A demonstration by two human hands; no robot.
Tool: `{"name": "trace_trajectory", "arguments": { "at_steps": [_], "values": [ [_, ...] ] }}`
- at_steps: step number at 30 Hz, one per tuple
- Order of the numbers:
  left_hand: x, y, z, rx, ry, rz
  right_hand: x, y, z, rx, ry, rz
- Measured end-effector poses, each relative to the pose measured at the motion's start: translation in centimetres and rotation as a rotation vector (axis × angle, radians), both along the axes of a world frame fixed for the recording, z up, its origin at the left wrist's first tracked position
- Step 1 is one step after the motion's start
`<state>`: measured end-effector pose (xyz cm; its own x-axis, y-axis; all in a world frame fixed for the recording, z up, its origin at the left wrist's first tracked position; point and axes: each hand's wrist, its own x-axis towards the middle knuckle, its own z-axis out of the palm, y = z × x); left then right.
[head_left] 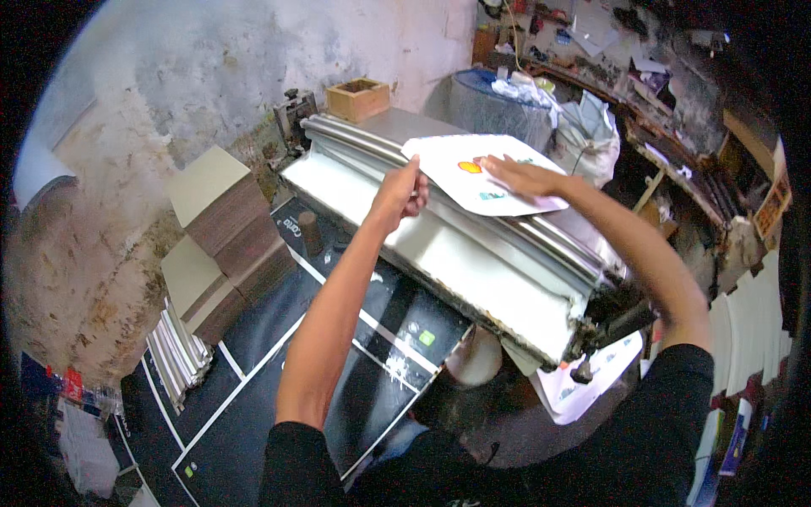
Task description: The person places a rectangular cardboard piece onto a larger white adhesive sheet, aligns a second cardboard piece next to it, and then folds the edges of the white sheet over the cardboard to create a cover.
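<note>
A white printed sheet point(443, 156) with orange and teal pictures lies across the metal rollers point(562, 245) of a roller machine. My left hand point(400, 194) is closed, with its thumb and fingers pinching the sheet's left edge. Flat on top of the sheet, fingers stretched out, rests my right hand point(522, 177). Below the rollers, along the machine's near side, runs a long trough point(456, 283) that looks white inside. A flat metal plate point(380, 131) extends behind the rollers.
A wooden box point(357, 99) sits at the machine's far left end. Stacked grey boards point(228, 211) and a pile of strips point(179, 355) stand on the black table point(262, 406). Behind is a blue-rimmed drum point(498, 101). Another printed sheet point(591, 380) hangs low at right.
</note>
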<state>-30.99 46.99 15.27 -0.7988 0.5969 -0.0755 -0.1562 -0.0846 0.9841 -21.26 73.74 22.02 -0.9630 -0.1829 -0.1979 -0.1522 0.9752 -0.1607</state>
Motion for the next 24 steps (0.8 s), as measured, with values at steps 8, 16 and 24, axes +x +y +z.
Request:
{"name": "trace_trajectory", "arguments": {
  "at_steps": [8,16,24],
  "values": [
    [6.9,-7.0,-1.1,-0.298,0.849,0.081,-5.9,4.4,-3.9,0.078,0.161,-0.365],
    [8.2,-11.3,-1.5,-0.372,1.328,0.099,-6.1,5.5,-4.7,0.109,0.220,-0.327],
    [8.2,-6.2,-2.6,-0.177,1.397,0.221,-3.9,1.8,-5.1,0.120,0.187,-0.366]
  ]
}}
